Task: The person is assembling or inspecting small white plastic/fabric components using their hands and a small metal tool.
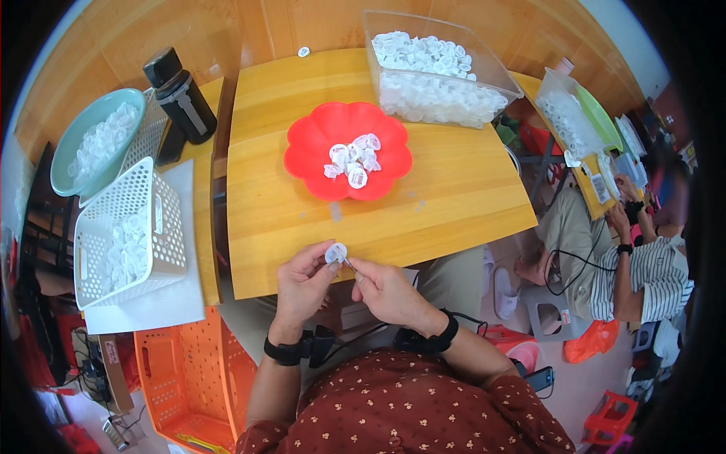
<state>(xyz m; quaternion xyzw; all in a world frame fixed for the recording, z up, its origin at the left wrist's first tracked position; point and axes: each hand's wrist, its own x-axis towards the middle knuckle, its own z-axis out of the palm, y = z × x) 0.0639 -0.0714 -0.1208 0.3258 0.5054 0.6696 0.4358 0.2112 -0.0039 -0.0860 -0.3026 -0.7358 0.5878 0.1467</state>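
Note:
My left hand (301,286) pinches a small round white plastic piece (336,252) between thumb and fingers, just off the near edge of the wooden table (446,216). Against the piece's right side, my right hand (389,293) holds a thin metal tool (349,265); its kind is mostly hidden by the fingers. Beyond both hands lies a red flower-shaped dish (306,163), with several similar white pieces (355,157) heaped in its middle.
A clear plastic bin (495,83) of white pieces stands at the back right. At left are a white perforated basket (170,227), a teal basin (64,155) and a black flask (189,106). An orange crate (170,378) sits below. Another person (643,280) works at far right.

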